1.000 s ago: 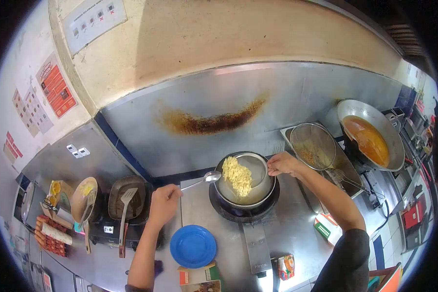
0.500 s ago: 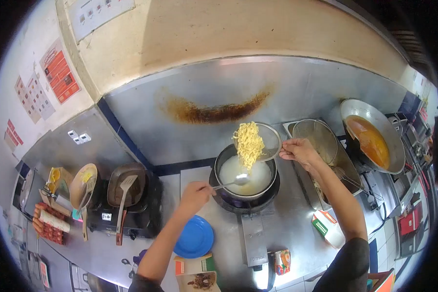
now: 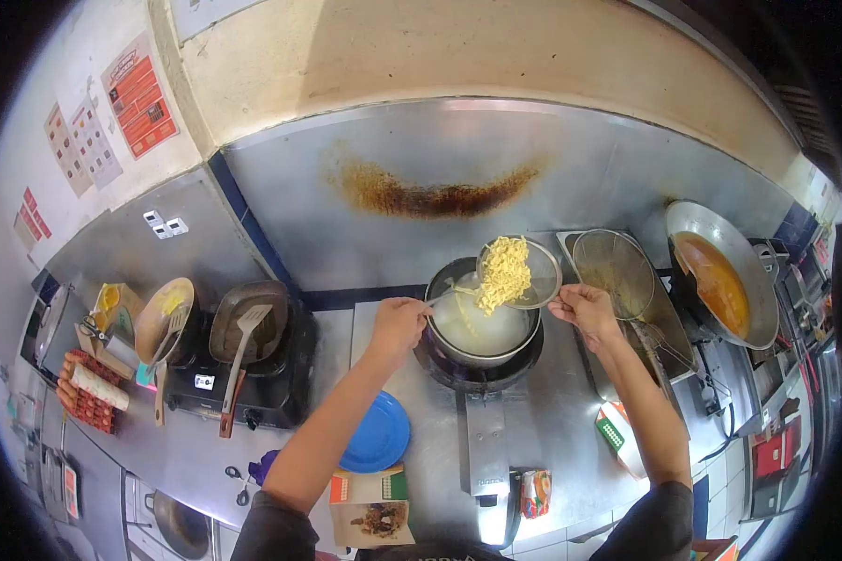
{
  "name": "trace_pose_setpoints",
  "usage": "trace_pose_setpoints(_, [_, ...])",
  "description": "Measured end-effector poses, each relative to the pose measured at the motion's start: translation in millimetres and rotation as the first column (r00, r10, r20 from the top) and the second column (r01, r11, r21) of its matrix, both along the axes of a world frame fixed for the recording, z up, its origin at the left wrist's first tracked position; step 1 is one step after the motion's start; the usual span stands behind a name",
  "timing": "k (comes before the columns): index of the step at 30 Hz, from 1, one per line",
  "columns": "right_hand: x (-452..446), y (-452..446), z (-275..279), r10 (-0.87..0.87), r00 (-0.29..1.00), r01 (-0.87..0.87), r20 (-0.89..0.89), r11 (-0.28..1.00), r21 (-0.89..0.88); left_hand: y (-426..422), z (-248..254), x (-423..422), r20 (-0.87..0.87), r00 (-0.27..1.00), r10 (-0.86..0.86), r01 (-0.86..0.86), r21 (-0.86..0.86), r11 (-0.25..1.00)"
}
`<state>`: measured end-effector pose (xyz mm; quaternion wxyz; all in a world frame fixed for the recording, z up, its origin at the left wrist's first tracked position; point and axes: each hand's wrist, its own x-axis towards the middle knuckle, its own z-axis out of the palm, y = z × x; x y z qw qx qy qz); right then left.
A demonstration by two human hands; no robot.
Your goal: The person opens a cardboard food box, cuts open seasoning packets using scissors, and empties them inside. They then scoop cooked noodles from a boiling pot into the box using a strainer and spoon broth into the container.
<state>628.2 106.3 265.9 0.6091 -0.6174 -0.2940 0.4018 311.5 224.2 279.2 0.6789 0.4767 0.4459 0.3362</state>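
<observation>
My right hand (image 3: 585, 309) is closed on the handle of a round mesh strainer (image 3: 544, 278), tilted over the pot's right rear rim. Yellow noodles (image 3: 505, 271) lie on the strainer's left side, and some hang toward the pot. The pot (image 3: 531, 338) holds cloudy whitish liquid and sits on a burner. My left hand (image 3: 402, 323) grips the handle of a metal spoon (image 3: 440, 297), which reaches over the pot to the noodles; its bowl is hidden there.
A blue plate (image 3: 381, 435) and an open food box (image 3: 370, 524) stand front left. Two pans, one square (image 3: 243, 323), are at the left. A fryer basket (image 3: 617, 271) and a wok of orange oil (image 3: 716, 280) are at the right. A noodle packet (image 3: 535, 494) lies in front.
The strainer with the noodles has moved up and right from over the pot's middle, uncovering the liquid. My left hand has moved right, bringing the spoon over the pot.
</observation>
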Motion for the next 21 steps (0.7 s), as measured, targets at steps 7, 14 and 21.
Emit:
trace_pose_setpoints(7, [-8.6,-9.4,-9.5,-0.019,0.999,0.020,0.032,1.000,-0.022,-6.7,31.5,1.0,-0.040,0.996,0.075,-0.071,0.091,0.993])
trace_pose_setpoints(14, [-13.5,-4.4,-11.3,0.005,1.000,-0.005,0.008,1.000,-0.027,17.3,71.3,22.7,-0.266,0.957,0.115,0.055,0.557,0.829])
trace_pose_setpoints(21, [-18.7,-2.0,-8.3,0.044,0.999,-0.043,0.022,0.999,-0.019,9.3,143.2,37.3,-0.258,0.957,0.133,0.088,0.694,0.715])
